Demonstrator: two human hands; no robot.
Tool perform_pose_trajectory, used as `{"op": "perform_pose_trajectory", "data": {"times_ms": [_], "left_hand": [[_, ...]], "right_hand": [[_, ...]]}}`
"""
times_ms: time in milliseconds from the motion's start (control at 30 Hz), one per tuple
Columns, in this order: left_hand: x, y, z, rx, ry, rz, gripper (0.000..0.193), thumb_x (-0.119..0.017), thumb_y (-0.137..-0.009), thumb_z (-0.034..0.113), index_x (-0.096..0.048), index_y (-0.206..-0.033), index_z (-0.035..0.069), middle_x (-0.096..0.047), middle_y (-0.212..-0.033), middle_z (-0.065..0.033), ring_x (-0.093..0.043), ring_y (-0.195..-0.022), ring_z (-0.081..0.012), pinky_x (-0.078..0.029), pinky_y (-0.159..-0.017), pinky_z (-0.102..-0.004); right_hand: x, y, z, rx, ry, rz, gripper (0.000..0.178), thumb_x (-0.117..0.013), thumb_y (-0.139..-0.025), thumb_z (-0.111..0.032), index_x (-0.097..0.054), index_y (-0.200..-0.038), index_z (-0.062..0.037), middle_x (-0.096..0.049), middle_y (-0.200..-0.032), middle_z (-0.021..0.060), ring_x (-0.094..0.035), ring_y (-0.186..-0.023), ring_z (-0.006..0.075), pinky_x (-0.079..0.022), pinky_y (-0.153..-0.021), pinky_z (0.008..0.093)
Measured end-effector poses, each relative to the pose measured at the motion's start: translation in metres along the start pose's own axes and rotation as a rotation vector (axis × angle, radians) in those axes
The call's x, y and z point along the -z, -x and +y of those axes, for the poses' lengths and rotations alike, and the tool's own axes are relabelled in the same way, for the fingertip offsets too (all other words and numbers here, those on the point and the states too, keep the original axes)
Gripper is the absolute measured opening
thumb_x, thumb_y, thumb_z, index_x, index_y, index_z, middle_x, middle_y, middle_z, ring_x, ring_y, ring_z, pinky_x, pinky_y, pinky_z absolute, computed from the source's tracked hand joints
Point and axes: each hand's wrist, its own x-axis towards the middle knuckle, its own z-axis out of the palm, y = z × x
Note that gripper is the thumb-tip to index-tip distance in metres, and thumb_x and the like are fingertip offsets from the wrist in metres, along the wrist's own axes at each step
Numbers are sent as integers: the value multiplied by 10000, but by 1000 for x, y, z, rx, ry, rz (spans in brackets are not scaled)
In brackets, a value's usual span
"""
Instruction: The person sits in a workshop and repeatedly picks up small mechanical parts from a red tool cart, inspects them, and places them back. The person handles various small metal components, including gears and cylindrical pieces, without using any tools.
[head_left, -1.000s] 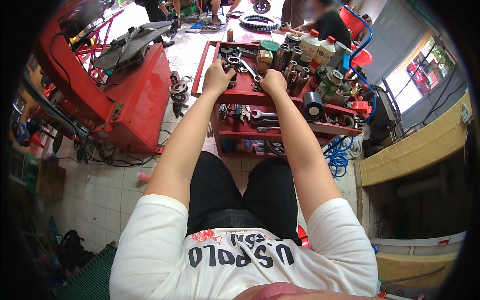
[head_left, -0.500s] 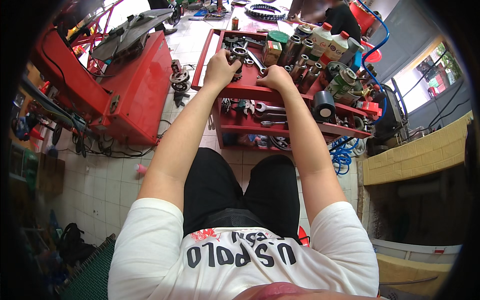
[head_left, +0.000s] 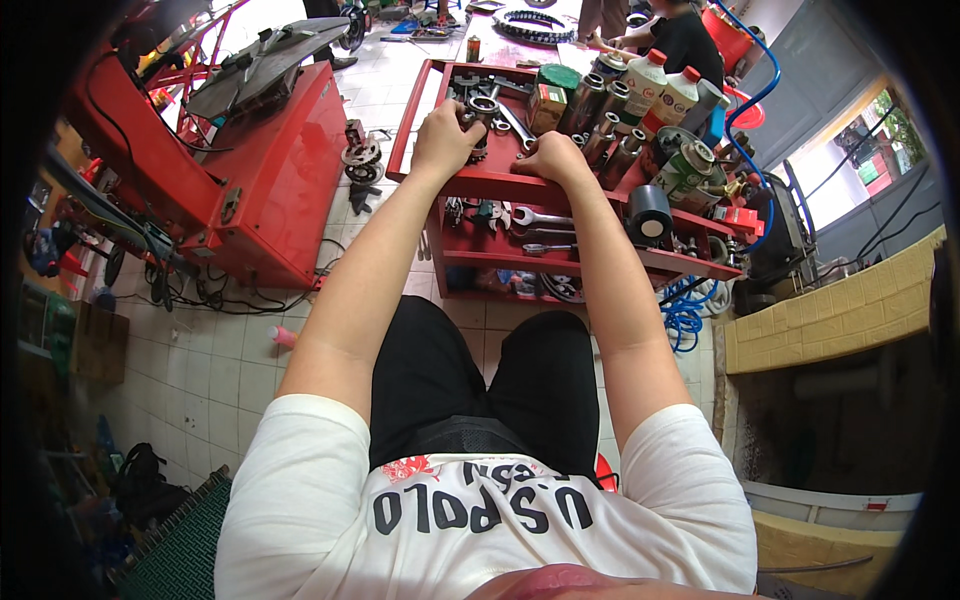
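Sitting right up against the red metal tool cart (head_left: 470,180), both arms reach out to its top tray. The left hand (head_left: 445,135) is curled in a fist-like grip around a dark steel socket-type part (head_left: 480,108) at the tray's near left, sitting among loose chrome wrenches (head_left: 515,122). The right hand (head_left: 553,158) rests knuckles-up just beside it on the tray's front edge; can't tell if that grip holds anything. I'd say the trick here is keeping the part low over the tray so nothing rolls off, and steadying with the right. Further back are grey spray cans (head_left: 600,110) and white bottles with red caps (head_left: 660,85), easy to knock.
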Motion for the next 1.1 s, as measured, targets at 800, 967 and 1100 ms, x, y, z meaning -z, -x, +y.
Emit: {"op": "perform_pose_trajectory", "data": {"times_ms": [800,967,1100], "left_hand": [[-3,1,1,-10,7,57,406,-764,-891,272,-714,-1155,-32,-767,-1067,-230,-745,-1019,-380,-572,-925,-467],[-4,-3,-6,12,-17,70,417,-717,-925,223,-677,-1260,-22,-779,-1096,-224,-759,-1038,-368,-576,-945,-456],[-5,-3,-5,16,40,91,407,-673,-947,145,-630,-1319,-16,-782,-1093,-217,-753,-1049,-377,-572,-951,-464]], "right_hand": [[-12,-6,15,95,-340,454,338,-792,-877,-322,-809,-995,-5,-793,-896,181,-783,-783,284,-610,-786,392],[-7,-3,15,-86,-760,337,317,-772,-921,-245,-767,-999,63,-774,-817,157,-773,-666,197,-619,-615,355],[-8,-8,19,-141,-833,310,291,-758,-922,-183,-726,-1065,68,-774,-843,140,-771,-668,200,-626,-576,361]]}}
